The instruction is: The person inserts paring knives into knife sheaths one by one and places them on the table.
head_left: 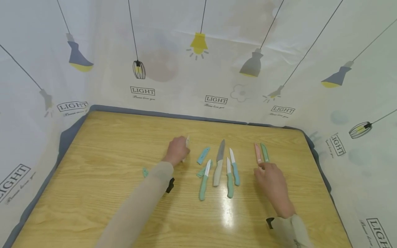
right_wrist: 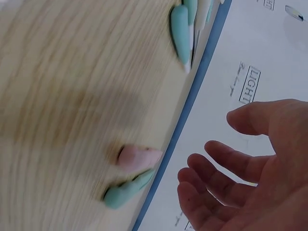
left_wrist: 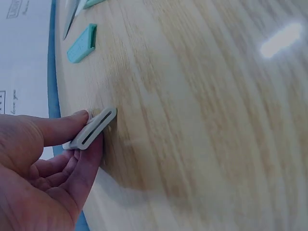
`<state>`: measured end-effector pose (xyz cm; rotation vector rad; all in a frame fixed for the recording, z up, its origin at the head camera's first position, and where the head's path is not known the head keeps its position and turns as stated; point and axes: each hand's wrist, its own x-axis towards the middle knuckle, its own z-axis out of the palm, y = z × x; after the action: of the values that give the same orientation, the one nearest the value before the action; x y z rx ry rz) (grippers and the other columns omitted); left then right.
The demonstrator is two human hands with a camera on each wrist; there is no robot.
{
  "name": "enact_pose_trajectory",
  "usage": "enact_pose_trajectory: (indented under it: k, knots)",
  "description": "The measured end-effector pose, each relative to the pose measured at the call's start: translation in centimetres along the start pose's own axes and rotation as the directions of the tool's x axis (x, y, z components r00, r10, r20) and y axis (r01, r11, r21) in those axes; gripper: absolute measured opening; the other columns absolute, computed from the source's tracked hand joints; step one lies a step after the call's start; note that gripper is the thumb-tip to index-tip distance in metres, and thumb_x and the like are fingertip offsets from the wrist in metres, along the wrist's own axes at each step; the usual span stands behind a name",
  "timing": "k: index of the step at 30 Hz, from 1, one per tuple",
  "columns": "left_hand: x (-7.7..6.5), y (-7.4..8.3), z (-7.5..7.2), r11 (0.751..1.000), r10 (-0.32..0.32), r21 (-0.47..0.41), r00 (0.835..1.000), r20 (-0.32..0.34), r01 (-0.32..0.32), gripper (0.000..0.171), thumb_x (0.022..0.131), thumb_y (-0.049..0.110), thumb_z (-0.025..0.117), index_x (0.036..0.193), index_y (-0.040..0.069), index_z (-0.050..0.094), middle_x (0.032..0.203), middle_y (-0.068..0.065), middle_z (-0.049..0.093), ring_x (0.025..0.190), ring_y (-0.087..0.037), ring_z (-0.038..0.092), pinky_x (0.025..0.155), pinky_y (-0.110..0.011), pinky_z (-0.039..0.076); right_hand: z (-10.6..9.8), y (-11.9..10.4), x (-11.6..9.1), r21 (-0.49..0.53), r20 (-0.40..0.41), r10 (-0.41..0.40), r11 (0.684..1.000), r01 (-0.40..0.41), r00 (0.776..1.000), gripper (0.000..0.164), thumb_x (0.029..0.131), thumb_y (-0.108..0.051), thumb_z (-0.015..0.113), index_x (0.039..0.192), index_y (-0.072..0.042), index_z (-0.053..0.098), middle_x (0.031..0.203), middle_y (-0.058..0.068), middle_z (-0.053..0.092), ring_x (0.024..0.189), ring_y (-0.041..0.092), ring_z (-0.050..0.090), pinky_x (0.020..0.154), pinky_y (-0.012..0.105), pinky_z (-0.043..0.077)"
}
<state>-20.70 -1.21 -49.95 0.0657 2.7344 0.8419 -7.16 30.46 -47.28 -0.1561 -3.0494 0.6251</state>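
Note:
My left hand [head_left: 176, 151] pinches a cream knife sheath [left_wrist: 91, 130] between thumb and fingers, its slotted end showing in the left wrist view. Over the right side of the table, my right hand [head_left: 273, 182] has loosely bent fingers with nothing between them. Just beyond it lie a pink sheathed knife [head_left: 257, 151] and a green sheathed knife [head_left: 264, 151], side by side. Between the hands are a large cream-handled knife [head_left: 218, 172], a blue-handled knife [head_left: 236, 172] and two green-handled knives [head_left: 203, 187], all with bare blades.
A blue sheath [head_left: 203, 155] lies right of my left hand. One green sheath [head_left: 201, 172] is partly covered by a green knife; another green piece [head_left: 145, 172] shows beside my left sleeve. The wooden table [head_left: 108, 148] meets walls covered in lamp-print sheeting [head_left: 176, 86].

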Motion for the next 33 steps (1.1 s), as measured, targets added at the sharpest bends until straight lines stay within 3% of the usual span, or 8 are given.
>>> enact_pose_trajectory:
  k: [7,13,20,24,27,30,33]
  knots:
    - [-0.6,-1.1,-0.4,0.985,0.001,-0.17,1.0,-0.025,-0.005,0.024,0.084,0.014,0.072,0.103,0.0,0.069,0.087,-0.007,0.067,0.066,-0.015,0.061,0.054,-0.024,0.053,1.1,-2.9,0.5,0.022,-0.008,-0.09,0.996,0.09,0.996,0.041,0.096,-0.027,0.053,0.115,0.008,0.063,0.104,0.021,0.066,0.086,0.032,0.063,0.067,0.044,0.056]
    - [-1.5,-1.7,-1.1,0.952,-0.019,-0.305,0.999,-0.027,0.01,0.028,0.083,0.017,0.073,0.106,0.001,0.07,0.091,-0.007,0.069,0.073,-0.015,0.064,0.06,-0.025,0.056,2.4,-5.6,1.2,0.008,0.004,-0.13,0.991,0.13,0.991,0.036,0.094,-0.025,0.056,0.11,0.007,0.067,0.092,0.013,0.07,0.065,0.017,0.061,0.051,0.029,0.053]
    - [-2.6,-1.6,-1.5,0.911,-0.052,-0.408,0.999,0.011,0.052,0.034,0.084,0.023,0.074,0.11,0.002,0.069,0.094,-0.007,0.069,0.077,-0.015,0.064,0.062,-0.024,0.056,3.9,-7.8,1.7,-0.036,0.04,-0.143,0.989,0.144,0.989,0.033,0.094,-0.026,0.057,0.103,0.003,0.07,0.081,0.006,0.068,0.059,0.012,0.057,0.051,0.027,0.052]
    - [-3.4,-1.6,-1.4,0.877,-0.069,-0.476,0.998,0.008,0.064,0.032,0.084,0.025,0.074,0.108,0.004,0.069,0.091,-0.004,0.07,0.077,-0.014,0.065,0.063,-0.024,0.056,4.7,-8.4,2.1,-0.061,0.056,-0.148,0.987,0.151,0.987,0.033,0.094,-0.027,0.058,0.097,0.003,0.072,0.071,0.003,0.064,0.052,0.01,0.05,0.046,0.025,0.047]
    - [-4.1,-1.7,-1.2,0.834,-0.076,-0.547,0.997,0.014,0.071,0.029,0.085,0.024,0.073,0.107,0.005,0.069,0.086,-0.002,0.072,0.076,-0.014,0.066,0.067,-0.029,0.056,5.1,-9.0,2.4,-0.079,0.082,-0.134,0.987,0.141,0.988,0.034,0.095,-0.029,0.056,0.081,-0.001,0.07,0.06,0.002,0.058,0.045,0.011,0.045,0.04,0.025,0.04]
    - [-4.5,-2.0,-0.9,0.8,-0.082,-0.595,0.996,0.017,0.076,0.028,0.085,0.023,0.073,0.106,0.005,0.069,0.084,-0.001,0.072,0.077,-0.014,0.066,0.073,-0.035,0.057,5.4,-9.5,2.6,-0.112,0.089,-0.132,0.984,0.142,0.987,0.041,0.096,-0.029,0.055,0.061,-0.009,0.058,0.05,0.0,0.047,0.04,0.011,0.038,0.035,0.023,0.033]
    - [-4.9,-2.2,-0.7,0.77,-0.087,-0.633,0.996,0.022,0.081,0.029,0.085,0.022,0.073,0.107,0.005,0.068,0.084,-0.001,0.072,0.077,-0.015,0.067,0.076,-0.037,0.056,5.8,-9.9,2.8,-0.144,0.098,-0.134,0.979,0.147,0.986,0.048,0.097,-0.029,0.054,0.052,-0.013,0.045,0.046,-0.002,0.04,0.038,0.01,0.035,0.033,0.022,0.029]
